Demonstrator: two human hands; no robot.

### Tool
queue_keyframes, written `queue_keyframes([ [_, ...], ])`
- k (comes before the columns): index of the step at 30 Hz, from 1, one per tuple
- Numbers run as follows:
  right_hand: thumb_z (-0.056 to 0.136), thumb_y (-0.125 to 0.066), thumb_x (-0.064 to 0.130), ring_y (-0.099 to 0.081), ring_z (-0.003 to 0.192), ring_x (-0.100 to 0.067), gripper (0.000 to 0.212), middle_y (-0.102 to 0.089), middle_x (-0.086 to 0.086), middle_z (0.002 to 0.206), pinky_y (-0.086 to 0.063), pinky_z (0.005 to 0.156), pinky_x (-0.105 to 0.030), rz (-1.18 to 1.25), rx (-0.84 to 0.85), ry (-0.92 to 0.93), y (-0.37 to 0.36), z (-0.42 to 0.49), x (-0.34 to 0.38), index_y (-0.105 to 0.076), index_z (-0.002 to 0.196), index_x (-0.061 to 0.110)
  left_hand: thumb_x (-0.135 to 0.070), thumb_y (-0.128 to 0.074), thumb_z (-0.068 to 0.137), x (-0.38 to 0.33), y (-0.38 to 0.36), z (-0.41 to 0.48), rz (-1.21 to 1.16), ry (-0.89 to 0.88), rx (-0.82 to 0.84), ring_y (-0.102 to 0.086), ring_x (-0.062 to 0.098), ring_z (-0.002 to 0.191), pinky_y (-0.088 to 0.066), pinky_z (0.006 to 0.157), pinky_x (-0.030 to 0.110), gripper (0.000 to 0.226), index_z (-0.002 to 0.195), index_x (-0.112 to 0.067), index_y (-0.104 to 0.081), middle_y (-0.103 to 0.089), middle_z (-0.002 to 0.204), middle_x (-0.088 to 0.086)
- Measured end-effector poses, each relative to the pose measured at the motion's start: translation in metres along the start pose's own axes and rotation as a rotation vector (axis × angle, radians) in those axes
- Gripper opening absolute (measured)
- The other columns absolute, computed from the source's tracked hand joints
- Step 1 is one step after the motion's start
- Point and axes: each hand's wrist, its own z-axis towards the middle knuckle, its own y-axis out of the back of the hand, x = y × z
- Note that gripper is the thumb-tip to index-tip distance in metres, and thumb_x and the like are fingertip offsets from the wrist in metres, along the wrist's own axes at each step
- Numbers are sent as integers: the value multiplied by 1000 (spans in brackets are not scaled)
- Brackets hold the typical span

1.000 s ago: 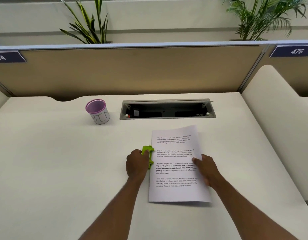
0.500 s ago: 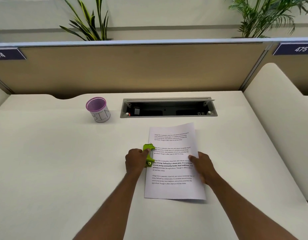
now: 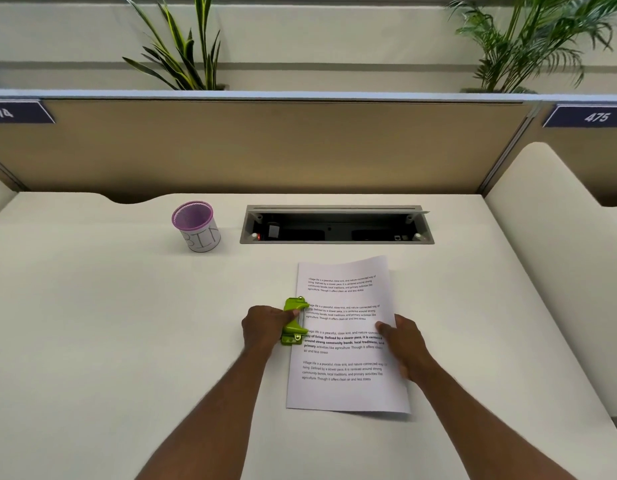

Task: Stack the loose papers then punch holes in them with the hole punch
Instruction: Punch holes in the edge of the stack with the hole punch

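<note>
At papers' (image 3: 348,341) left edge — hole punch (image 3: 294,320), left hand (image 3: 265,325) unmoved.

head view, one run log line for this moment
step: punching | left hand: gripping green hole punch at papers' left edge | right hand: flat on papers | desk

Punch on the paper's edge

My left hand (image 3: 265,327) grips the green hole punch (image 3: 294,320); my right hand (image 3: 406,344) presses the papers (image 3: 345,393) flat beside it.
</note>
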Motion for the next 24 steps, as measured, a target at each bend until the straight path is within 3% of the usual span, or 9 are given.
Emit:
queue_keyframes([
  [5,92,-59,17,-65,79,-9,9,-70,5,88,-47,69,-26,-19,5,8,1,0,2,-66,97,20,-41,-85,67,1,3,5,16,-16,23,-72,37,74,-59,74,47,44,68,2,-72,-72,72,23],
  [9,92,-60,16,-68,85,-18,11,-72,0,94,-52,79,-32,-20,19,2,1,2,2,-67,99,17,-40,-88,63,-2,5,7,19,24,31,-73,33,69,-60,73,45,42,68,-2,-71,-73,69,18],
  [14,91,-60,15,-68,84,-16,10,-72,1,94,-51,78,-31,-11,32,6,2,3,3,-67,97,19,-42,-86,66,-3,7,4,45,5,42,-72,34,68,-60,72,45,47,67,2,-69,-72,66,20],
  [20,91,-60,16,-65,83,-13,13,-70,4,91,-48,77,-29,-13,36,8,2,3,3,-67,101,20,-43,-77,75,-9,6,-2,161,11,43,-71,35,80,-56,75,35,44,51,-12,-59,-73,75,21],
  [24,91,-60,16,-68,89,-20,16,-72,0,97,-53,86,-36,10,51,-14,3,4,2,-68,104,18,-54,-69,78,-16,3,-5,201,37,56,-68,31,88,-40,60,29,49,71,-5,-64,-71,84,16],
])
